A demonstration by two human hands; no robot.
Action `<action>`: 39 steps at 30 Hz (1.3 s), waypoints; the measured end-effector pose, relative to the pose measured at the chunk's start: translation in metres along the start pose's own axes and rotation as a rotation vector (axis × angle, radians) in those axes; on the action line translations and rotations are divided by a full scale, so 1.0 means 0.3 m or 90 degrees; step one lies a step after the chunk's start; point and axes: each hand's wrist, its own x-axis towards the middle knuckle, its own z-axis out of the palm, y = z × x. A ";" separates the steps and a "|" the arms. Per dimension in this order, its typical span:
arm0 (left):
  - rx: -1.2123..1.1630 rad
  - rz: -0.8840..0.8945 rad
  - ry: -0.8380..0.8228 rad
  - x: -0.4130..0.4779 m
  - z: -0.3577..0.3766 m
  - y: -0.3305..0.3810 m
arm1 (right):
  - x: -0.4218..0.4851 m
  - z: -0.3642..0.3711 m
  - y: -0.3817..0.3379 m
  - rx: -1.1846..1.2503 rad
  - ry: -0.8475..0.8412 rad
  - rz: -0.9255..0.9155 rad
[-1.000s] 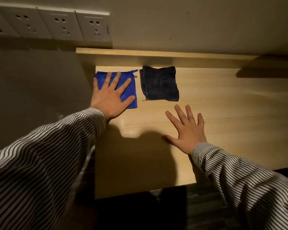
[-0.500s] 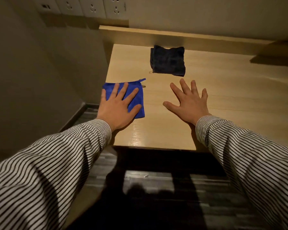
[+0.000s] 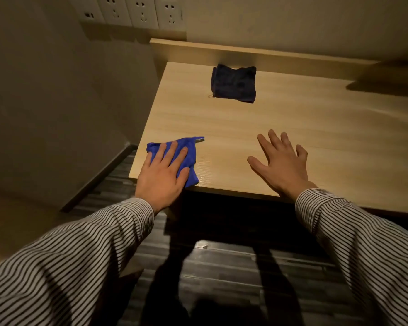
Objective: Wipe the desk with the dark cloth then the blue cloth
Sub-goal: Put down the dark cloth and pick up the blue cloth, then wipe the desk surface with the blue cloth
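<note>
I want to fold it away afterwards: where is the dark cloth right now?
In the head view the dark cloth lies flat at the back of the desk, near the raised rear ledge, apart from both hands.

Blue cloth (image 3: 174,158) bunched at desk (image 3: 292,128) corner; dark cloth (image 3: 233,84) folded.

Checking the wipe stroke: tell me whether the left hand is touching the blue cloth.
Touching. The head view shows the left hand lying flat on the blue cloth, fingers spread over it, pressing it against the desk near the front left corner.
</note>
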 end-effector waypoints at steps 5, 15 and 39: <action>-0.064 -0.002 0.038 -0.055 -0.002 0.045 | -0.003 0.001 -0.011 -0.001 0.010 0.007; -0.535 -0.011 0.022 0.033 -0.148 0.140 | -0.008 0.001 -0.006 0.004 0.012 0.013; -0.074 0.025 -0.007 0.470 -0.111 -0.129 | 0.238 -0.137 -0.159 0.104 0.065 -0.063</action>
